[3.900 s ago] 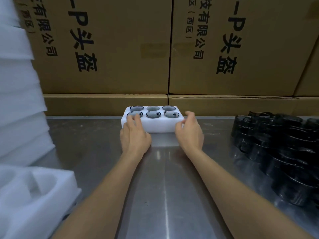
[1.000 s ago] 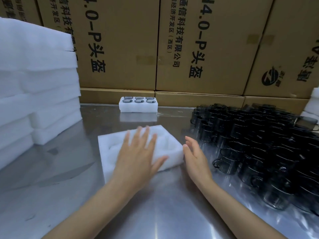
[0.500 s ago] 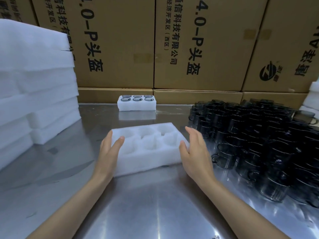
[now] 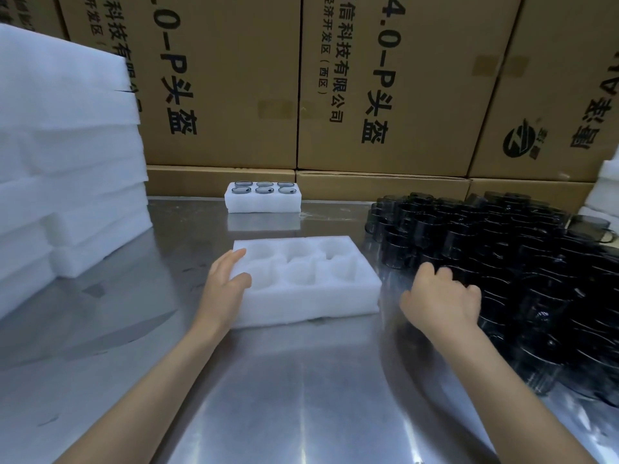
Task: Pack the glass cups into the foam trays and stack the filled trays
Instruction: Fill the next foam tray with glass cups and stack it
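Observation:
An empty white foam tray (image 4: 303,298) with six round pockets lies on the steel table in front of me. My left hand (image 4: 226,284) rests against its left end, fingers fairly straight and thumb on the top rim. My right hand (image 4: 440,301) is off the tray, over the near-left edge of a big cluster of dark glass cups (image 4: 522,262). Its fingers curl down round one cup, and the fingertips are hidden. A filled foam tray (image 4: 263,202) holding six cups sits at the back of the table.
A tall stack of white foam trays (image 4: 63,169) fills the left side. Cardboard boxes (image 4: 385,82) form a wall along the back. More white foam (image 4: 606,192) shows at the far right. The steel table (image 4: 284,396) stretches bare toward me.
My right hand has left the empty tray's right end and reached right onto the cups, its fingers curling. My left hand stays at the tray's left end.

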A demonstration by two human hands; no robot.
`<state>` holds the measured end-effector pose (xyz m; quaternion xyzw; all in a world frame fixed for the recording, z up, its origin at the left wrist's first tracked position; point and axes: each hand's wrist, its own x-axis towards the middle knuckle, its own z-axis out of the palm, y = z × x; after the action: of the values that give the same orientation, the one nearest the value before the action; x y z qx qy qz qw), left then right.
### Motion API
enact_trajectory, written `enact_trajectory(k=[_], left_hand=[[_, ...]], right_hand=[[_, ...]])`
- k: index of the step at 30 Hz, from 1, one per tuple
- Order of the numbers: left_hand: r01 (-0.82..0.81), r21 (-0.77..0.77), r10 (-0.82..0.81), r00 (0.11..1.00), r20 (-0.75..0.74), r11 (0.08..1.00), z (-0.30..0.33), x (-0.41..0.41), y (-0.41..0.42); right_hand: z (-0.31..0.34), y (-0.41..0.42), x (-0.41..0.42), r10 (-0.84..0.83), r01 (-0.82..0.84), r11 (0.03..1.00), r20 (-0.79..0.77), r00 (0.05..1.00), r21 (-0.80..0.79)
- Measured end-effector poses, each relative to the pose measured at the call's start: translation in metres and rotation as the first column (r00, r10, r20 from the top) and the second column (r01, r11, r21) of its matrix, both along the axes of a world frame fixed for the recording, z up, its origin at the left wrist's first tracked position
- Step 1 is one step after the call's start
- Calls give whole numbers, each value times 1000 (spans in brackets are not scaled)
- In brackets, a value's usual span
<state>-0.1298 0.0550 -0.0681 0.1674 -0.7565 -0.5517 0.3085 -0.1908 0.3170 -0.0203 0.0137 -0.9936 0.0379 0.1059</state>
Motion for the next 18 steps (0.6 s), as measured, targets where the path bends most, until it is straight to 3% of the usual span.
enact_trajectory(k=[4, 9, 11, 14, 18], left_hand=[[-20, -1, 20, 1000, 3, 1000, 1, 1, 2], [18, 37, -19, 1000, 11, 999, 6, 5, 11], [42, 40, -43, 999, 19, 998, 7, 6, 20], [88, -17, -88, 995, 51, 996, 4, 8, 38], [145, -110, -139, 989, 56, 983, -1, 9, 60]], right_hand=[[1, -2, 3, 63, -62, 998, -73, 995, 10], [6, -2, 1, 118, -197, 971, -447, 887, -134], [9, -5, 1, 174, -371, 895, -572, 802, -248], [7, -16, 7, 270, -590, 723, -638, 721, -360], [0, -35, 12, 371, -690, 600, -623, 689, -405]])
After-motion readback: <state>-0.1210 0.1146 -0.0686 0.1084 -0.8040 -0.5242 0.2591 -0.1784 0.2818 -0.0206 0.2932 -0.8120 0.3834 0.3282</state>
